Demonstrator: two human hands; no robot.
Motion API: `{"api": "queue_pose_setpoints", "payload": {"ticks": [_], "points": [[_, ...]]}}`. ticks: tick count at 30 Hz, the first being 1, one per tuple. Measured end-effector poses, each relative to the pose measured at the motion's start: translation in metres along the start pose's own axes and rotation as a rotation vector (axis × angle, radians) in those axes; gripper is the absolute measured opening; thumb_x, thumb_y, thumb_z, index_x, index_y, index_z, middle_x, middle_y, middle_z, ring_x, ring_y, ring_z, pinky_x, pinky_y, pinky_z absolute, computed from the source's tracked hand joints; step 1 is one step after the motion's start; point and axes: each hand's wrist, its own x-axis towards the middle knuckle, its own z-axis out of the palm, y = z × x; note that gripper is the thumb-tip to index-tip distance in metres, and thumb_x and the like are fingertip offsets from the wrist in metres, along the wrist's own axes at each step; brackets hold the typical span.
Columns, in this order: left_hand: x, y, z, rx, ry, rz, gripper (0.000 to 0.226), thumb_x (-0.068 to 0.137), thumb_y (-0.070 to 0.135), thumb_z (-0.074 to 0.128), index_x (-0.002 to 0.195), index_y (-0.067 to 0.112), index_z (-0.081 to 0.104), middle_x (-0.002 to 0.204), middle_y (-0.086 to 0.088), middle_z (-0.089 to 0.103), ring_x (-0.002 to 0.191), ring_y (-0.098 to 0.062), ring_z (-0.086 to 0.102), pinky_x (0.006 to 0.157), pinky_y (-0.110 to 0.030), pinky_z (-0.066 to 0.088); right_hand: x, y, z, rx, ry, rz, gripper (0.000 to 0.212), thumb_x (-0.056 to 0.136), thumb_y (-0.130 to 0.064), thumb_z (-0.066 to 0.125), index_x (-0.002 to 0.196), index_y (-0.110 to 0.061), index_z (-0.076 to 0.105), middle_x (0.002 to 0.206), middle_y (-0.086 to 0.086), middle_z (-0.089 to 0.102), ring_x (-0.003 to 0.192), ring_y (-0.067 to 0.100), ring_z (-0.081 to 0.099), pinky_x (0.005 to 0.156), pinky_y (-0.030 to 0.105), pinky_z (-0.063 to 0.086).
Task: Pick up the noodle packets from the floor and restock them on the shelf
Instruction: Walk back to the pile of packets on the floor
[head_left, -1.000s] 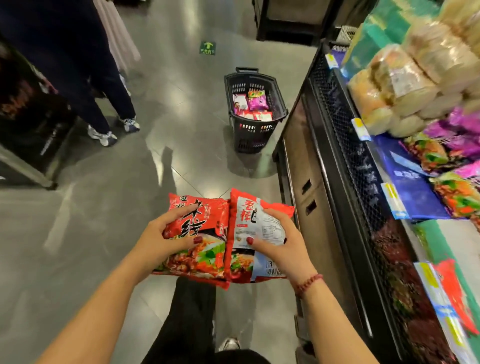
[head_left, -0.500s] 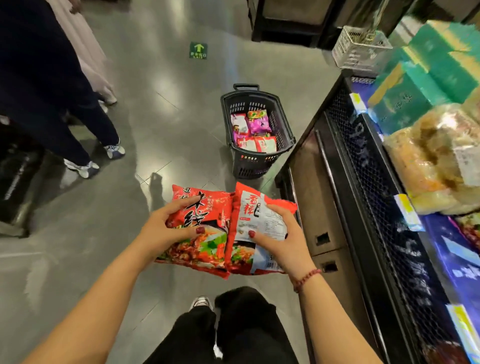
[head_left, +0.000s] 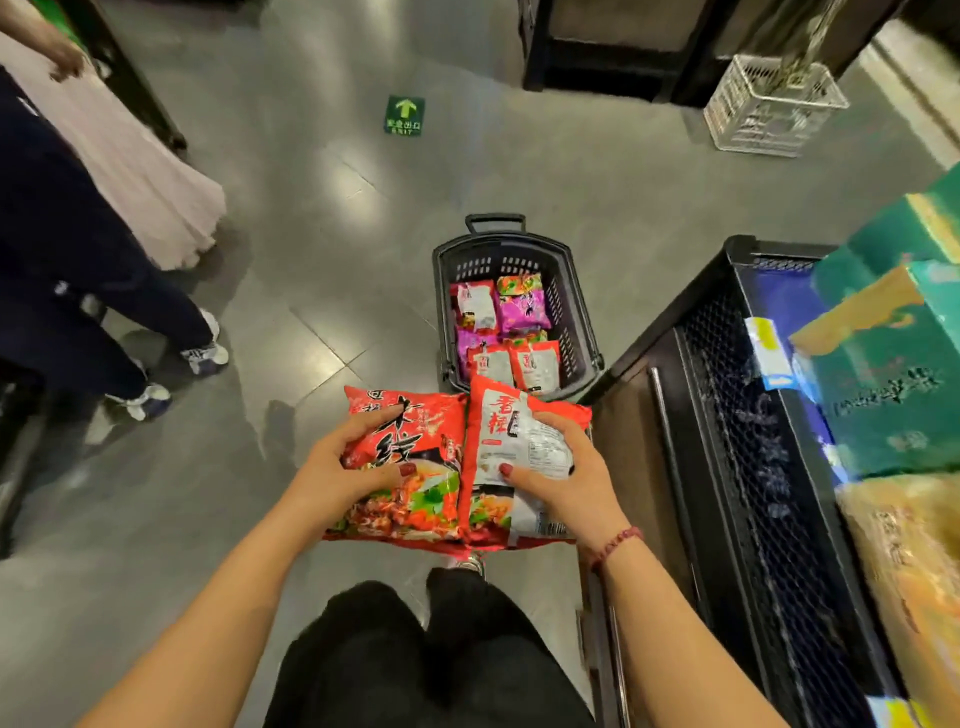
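Both hands are up in front of the body and each holds one packet.

- Left hand: grips a red noodle packet, printed front up. The thumb lies across the picture and the fingers curl over its far left edge.
- Right hand: grips a second noodle packet, back side up with its white label showing. The thumb is on the label and the fingers wrap its right edge. A beaded bracelet sits on that wrist.
- The two packets lie side by side and flat, their inner edges touching. They are held clear of the floor, above the person's black trousers.
- Basket: dark plastic, standing on the floor just beyond the held packets and close to the near end corner of the shelf. Its handle points away.
- More packets lie inside the basket, red and purple, some label side up.
- The shelf runs along the right, with a black mesh front and price tags on its edge. Green boxes sit on it, with pale bagged goods nearer the camera that are too blurred to name.
- Far right on the floor stands a white crate.
- A green arrow sign is stuck to the floor beyond the basket.
- Along the left edge are the legs and shoes of bystanders.
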Motion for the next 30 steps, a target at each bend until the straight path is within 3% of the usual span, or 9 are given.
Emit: {"api": "queue_pose_setpoints", "payload": {"ticks": [3,9,14,17,21,25,27,30], "points": [[0.039,0.017,0.010,-0.017,0.021,-0.018,0.062,0.078,0.003,0.077,0.122,0.044,0.059,0.126,0.002,0.057,0.100,-0.023,0.068,0.075,-0.035,0.061,0.047,-0.013,-0.016,-0.019,-0.013,0.024,0.065,0.072,-0.007,0.083,0.127,-0.023,0.053,0.119,-0.008,0.061,0.102,0.005,0.065,0.076,0.018,0.055],[0.140,0.043,0.015,-0.031,0.000,-0.073,0.060,0.079,0.007,0.077,0.123,0.043,0.059,0.120,0.004,0.058,0.099,-0.021,0.068,0.071,-0.029,0.059,0.141,-0.017,-0.039,-0.072,0.038,0.080,0.064,0.070,-0.016,0.086,0.122,-0.033,0.054,0.118,-0.009,0.062,0.105,0.011,0.065,0.087,0.037,0.058],[0.235,0.047,0.023,-0.022,-0.013,-0.095,0.060,0.077,0.000,0.078,0.121,0.036,0.061,0.124,-0.001,0.061,0.104,-0.022,0.067,0.080,-0.034,0.059,0.224,-0.011,-0.052,-0.148,0.083,0.105,0.062,0.070,-0.017,0.086,0.117,-0.039,0.053,0.116,-0.011,0.061,0.106,0.009,0.062,0.089,0.035,0.056],[0.282,0.046,0.033,-0.001,0.001,-0.127,0.062,0.077,-0.002,0.078,0.126,0.031,0.059,0.119,0.001,0.064,0.102,-0.019,0.068,0.080,-0.029,0.059,0.270,-0.001,-0.059,-0.176,0.084,0.121,0.062,0.071,-0.017,0.086,0.114,-0.044,0.052,0.117,-0.013,0.060,0.104,0.006,0.062,0.083,0.027,0.057],[0.336,0.029,0.057,-0.006,0.036,-0.164,0.061,0.078,-0.004,0.076,0.128,0.026,0.058,0.115,0.007,0.062,0.100,-0.010,0.066,0.073,-0.017,0.056,0.328,0.025,-0.075,-0.207,0.040,0.179,0.062,0.073,-0.014,0.084,0.120,-0.035,0.050,0.111,-0.019,0.056,0.098,-0.002,0.059,0.071,0.011,0.052],[0.394,-0.014,0.082,-0.008,0.097,-0.194,0.063,0.076,-0.004,0.077,0.119,0.038,0.057,0.123,-0.001,0.062,0.111,-0.019,0.064,0.089,-0.034,0.057,0.391,0.076,-0.087,-0.310,-0.006,0.201,0.063,0.072,-0.016,0.085,0.120,-0.034,0.050,0.110,-0.022,0.055,0.098,-0.001,0.057,0.074,0.003,0.045],[0.421,-0.042,0.097,-0.009,0.139,-0.210,0.066,0.074,0.000,0.081,0.117,0.045,0.058,0.127,-0.005,0.060,0.114,-0.021,0.062,0.094,-0.044,0.055,0.419,0.109,-0.094,-0.375,-0.035,0.212,0.064,0.071,-0.021,0.086,0.123,-0.035,0.051,0.115,-0.016,0.058,0.106,0.009,0.058,0.087,0.016,0.048],[0.457,-0.085,0.118,0.026,0.131,-0.215,0.070,0.072,0.011,0.082,0.118,0.058,0.056,0.132,0.001,0.056,0.118,-0.017,0.059,0.097,-0.045,0.052,0.458,0.156,-0.100,-0.489,-0.116,0.216,0.066,0.072,-0.029,0.084,0.128,-0.037,0.050,0.126,-0.013,0.056,0.116,0.012,0.054,0.098,0.031,0.046]]}}
